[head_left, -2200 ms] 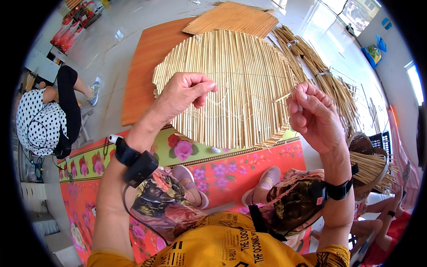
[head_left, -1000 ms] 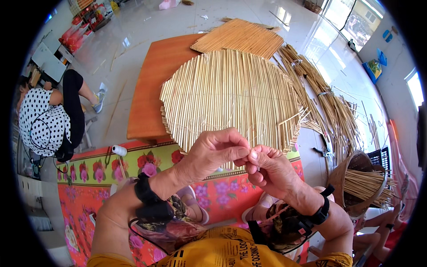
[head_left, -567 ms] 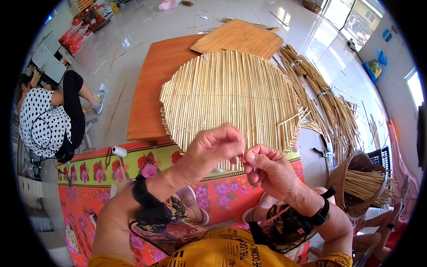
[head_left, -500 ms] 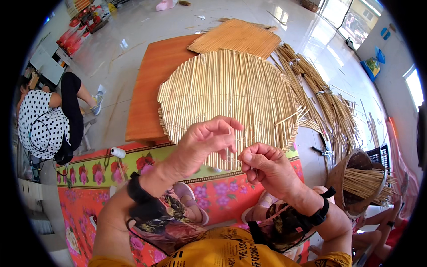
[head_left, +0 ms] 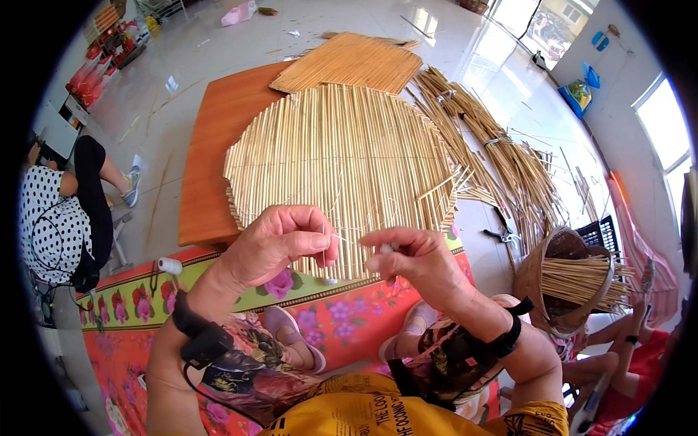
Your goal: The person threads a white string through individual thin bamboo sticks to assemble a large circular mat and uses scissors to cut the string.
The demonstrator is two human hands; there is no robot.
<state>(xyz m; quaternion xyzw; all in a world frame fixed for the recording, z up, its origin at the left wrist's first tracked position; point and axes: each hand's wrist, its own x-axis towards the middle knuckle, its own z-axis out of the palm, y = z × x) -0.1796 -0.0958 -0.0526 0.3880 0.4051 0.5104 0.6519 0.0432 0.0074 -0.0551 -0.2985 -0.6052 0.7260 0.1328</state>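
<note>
A round mat of straw-coloured stalks (head_left: pixel 327 152) lies before me, overhanging the near side of an orange wooden table (head_left: pixel 207 160). Over its near edge, my left hand (head_left: pixel 283 245) pinches a thin white thread (head_left: pixel 337 235) between thumb and fingertips. My right hand (head_left: pixel 418 263) is a little to the right, its fingers curled round a small white thing (head_left: pixel 387 249), mostly hidden, that I cannot name. Fine threads run across the mat's stalks. Another small white piece (head_left: pixel 331 280) hangs at the mat's near edge.
A second mat (head_left: pixel 356 64) lies behind. To the right are bundled stalks (head_left: pixel 494 138), pliers (head_left: pixel 502 231) and a basket (head_left: pixel 534 280) of cut sticks. A white thread spool (head_left: pixel 170 266) stands left on floral cloth (head_left: pixel 116 349). One person (head_left: pixel 58 218) sits left, another (head_left: pixel 640 370) right.
My left hand has gone from loosely curled fingers to a pinch on the thread. The right hand has turned, showing the small white thing. The whole view has shifted, too.
</note>
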